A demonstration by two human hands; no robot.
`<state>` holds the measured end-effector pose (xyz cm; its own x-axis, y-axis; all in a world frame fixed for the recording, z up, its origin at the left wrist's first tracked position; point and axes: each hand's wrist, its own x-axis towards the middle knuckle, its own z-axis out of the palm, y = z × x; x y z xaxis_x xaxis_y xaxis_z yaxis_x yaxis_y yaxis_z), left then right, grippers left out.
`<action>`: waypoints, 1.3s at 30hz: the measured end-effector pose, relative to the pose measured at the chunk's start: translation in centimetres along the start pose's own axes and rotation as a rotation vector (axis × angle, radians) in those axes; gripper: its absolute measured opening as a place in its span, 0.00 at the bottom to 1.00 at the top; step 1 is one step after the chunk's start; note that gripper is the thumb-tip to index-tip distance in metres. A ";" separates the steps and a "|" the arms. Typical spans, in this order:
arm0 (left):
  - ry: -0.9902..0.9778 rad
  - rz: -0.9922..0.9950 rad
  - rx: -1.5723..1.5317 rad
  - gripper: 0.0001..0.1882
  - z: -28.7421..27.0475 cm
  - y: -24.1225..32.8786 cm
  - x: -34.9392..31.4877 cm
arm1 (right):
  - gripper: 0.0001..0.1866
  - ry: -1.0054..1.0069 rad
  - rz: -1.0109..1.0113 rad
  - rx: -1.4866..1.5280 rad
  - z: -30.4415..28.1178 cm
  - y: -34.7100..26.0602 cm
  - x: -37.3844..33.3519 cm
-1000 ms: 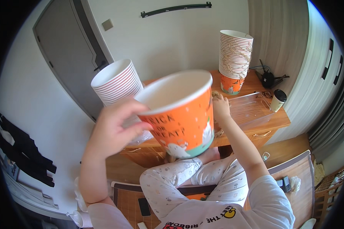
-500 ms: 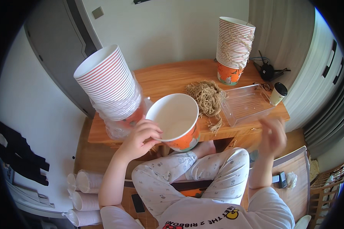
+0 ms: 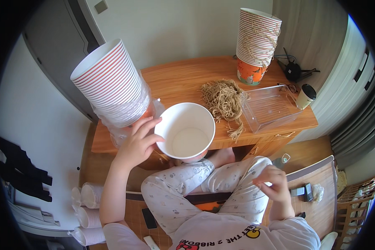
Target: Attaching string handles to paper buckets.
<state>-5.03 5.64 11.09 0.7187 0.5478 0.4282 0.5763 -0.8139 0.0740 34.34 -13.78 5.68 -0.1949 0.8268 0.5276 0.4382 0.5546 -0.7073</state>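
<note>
A large white-lined paper bucket (image 3: 191,133) with an orange printed outside tilts its open mouth up at me, by the table's front edge above my lap. My left hand (image 3: 137,143) grips its left rim, with fingertips at the lip. Over my right knee, my right hand (image 3: 274,183) is closed with curled fingers; whatever they may hold is too small to make out. Behind the bucket lies a bundle of tan twine (image 3: 224,100). At the left leans a tall stack of nested paper buckets (image 3: 112,83), its lower part wrapped in clear plastic.
A second bucket stack (image 3: 258,46), with twine strands hanging over its rims, stands at the back right. Near it are a clear plastic tray (image 3: 271,108), a lidded cup (image 3: 306,96), glasses and a black router (image 3: 293,71). Wrapped cup stacks (image 3: 89,216) lie on the floor at left.
My right hand has come down and inward, from beside the table to above my right knee. The bucket's mouth has turned more toward me, and my left fingers have shifted along its rim.
</note>
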 end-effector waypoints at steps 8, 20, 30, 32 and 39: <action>0.059 -0.054 0.224 0.17 2.1 -0.8 2.2 | 0.10 -0.297 0.229 0.260 7.3 0.8 0.1; 0.657 0.073 -0.184 0.18 4.8 8.1 0.5 | 0.11 -0.018 0.385 -0.084 10.5 0.7 1.9; 0.090 -0.660 -1.225 0.10 13.8 19.2 -5.5 | 0.13 0.191 0.091 -0.420 11.7 0.5 2.6; 0.135 -0.680 -1.339 0.10 14.9 19.5 -5.6 | 0.14 0.196 0.096 -0.410 12.0 0.3 2.1; 0.119 -0.720 -1.769 0.16 16.2 19.5 -6.6 | 0.18 0.066 -0.010 -0.324 13.0 -0.5 0.1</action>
<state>7.76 -10.71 -4.94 0.4888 0.8708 -0.0531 -0.3422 0.2474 0.9065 22.67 -12.76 -0.04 -0.1483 0.8077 0.5706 0.6946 0.4958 -0.5212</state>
